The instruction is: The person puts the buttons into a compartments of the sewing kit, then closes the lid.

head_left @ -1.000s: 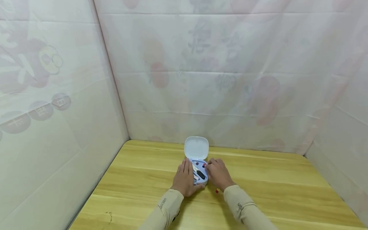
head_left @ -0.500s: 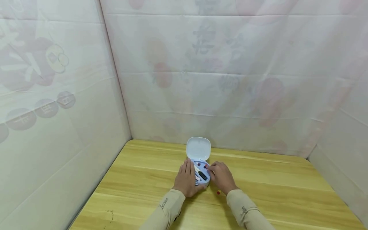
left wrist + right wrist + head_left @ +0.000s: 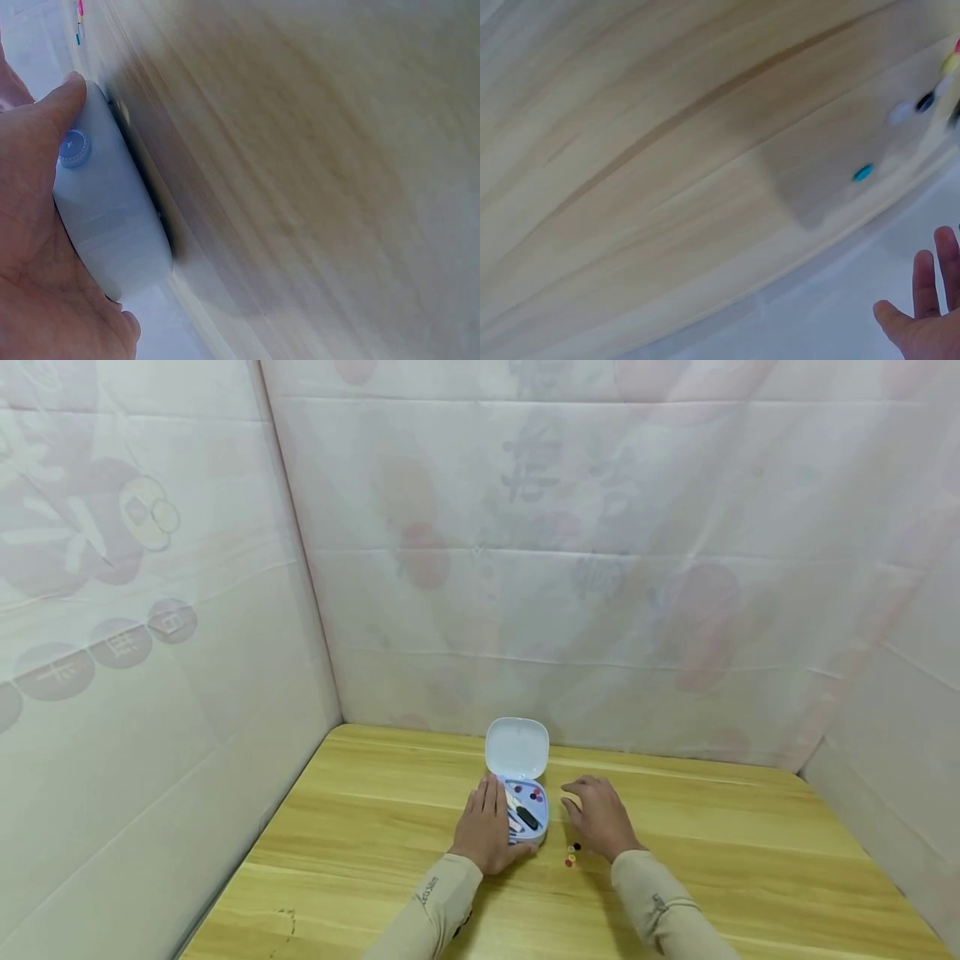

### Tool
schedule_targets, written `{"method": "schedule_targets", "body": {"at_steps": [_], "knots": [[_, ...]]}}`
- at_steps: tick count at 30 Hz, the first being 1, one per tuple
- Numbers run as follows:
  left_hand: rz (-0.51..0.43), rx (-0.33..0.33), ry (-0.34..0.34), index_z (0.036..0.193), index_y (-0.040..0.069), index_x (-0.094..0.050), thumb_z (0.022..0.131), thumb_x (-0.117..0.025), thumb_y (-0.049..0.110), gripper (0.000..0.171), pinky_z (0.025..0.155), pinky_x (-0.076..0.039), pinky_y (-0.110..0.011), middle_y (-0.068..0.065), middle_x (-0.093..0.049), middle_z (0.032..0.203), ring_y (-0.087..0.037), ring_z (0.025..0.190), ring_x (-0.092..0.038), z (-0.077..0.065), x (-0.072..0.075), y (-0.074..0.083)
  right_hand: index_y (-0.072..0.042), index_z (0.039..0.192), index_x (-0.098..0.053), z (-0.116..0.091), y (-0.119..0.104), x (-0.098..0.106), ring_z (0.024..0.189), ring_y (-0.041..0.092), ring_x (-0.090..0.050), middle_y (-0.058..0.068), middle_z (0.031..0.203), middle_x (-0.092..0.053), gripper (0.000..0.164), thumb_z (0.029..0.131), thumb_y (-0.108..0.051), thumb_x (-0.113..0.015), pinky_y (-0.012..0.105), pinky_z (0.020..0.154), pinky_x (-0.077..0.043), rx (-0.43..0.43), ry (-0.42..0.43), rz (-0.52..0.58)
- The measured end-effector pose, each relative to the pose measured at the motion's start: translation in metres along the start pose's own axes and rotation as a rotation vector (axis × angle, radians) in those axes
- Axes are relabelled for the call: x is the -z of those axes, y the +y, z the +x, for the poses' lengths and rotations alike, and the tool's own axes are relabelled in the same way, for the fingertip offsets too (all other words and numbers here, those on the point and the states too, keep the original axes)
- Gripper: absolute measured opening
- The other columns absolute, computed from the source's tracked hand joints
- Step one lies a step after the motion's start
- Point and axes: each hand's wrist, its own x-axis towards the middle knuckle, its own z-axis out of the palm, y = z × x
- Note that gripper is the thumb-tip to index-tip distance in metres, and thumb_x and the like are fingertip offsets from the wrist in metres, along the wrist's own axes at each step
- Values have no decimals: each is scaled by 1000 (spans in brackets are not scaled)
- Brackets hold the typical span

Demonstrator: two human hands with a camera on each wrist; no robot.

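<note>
A light blue sewing kit case (image 3: 542, 827) stands on the table with its white lid (image 3: 517, 748) raised. Small red, purple and dark buttons (image 3: 536, 795) lie in its upper right part. Below them sits a black-handled tool (image 3: 527, 817), too small to name surely. My left hand (image 3: 482, 827) rests against the case's left side with straight fingers, its thumb along the front near a round blue latch (image 3: 75, 148). My right hand (image 3: 597, 817) hovers just right of the case, thumb and fingers apart, holding nothing I can see.
Several loose buttons lie on the wooden table (image 3: 712, 860) under my right forearm, among them a black one (image 3: 925, 102), a yellow one (image 3: 572, 857), a red one (image 3: 568, 863) and a teal one (image 3: 863, 172). Printed fabric walls (image 3: 525, 568) surround the table's back and sides.
My right hand has drawn back from the case to the right, its fingers parting. More loose buttons now show beside it. My left hand keeps its place on the case.
</note>
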Motion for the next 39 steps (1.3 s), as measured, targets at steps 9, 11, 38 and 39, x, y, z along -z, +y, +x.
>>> {"method": "schedule_targets", "body": {"at_steps": [9, 11, 38, 39], "knots": [[-11, 1, -11, 155, -6, -31, 83, -51, 84, 117, 122, -26, -43, -23, -30, 161, -35, 149, -29, 0, 4, -1, 0, 103, -76, -12, 29, 8, 101, 39, -63, 16, 105, -69, 16, 88, -6, -76, 56, 90, -52, -37, -46, 17], [-8, -2, -12, 155, -6, -30, 83, -51, 84, 117, 122, -26, -42, -23, -30, 161, -35, 149, -29, 0, 4, -1, 0, 102, -77, -16, 33, 9, 102, 39, -63, 16, 106, -69, 15, 88, -6, -76, 57, 90, -52, -41, -69, 19], [-41, 6, -23, 155, -7, -29, 84, -54, 81, 116, 122, -25, -43, -23, -29, 162, -36, 150, -27, 1, 7, -2, -12, 84, -81, -34, 53, 14, 97, 38, -61, 13, 105, -68, 5, 82, -8, -81, 65, 91, -41, 55, -140, -115], [-42, 7, -24, 155, -7, -29, 84, -54, 81, 116, 122, -25, -43, -23, -29, 162, -36, 150, -27, 1, 7, -2, -12, 85, -81, -34, 54, 14, 97, 38, -61, 12, 105, -68, 4, 82, -9, -81, 65, 91, -41, 56, -139, -126]]}}
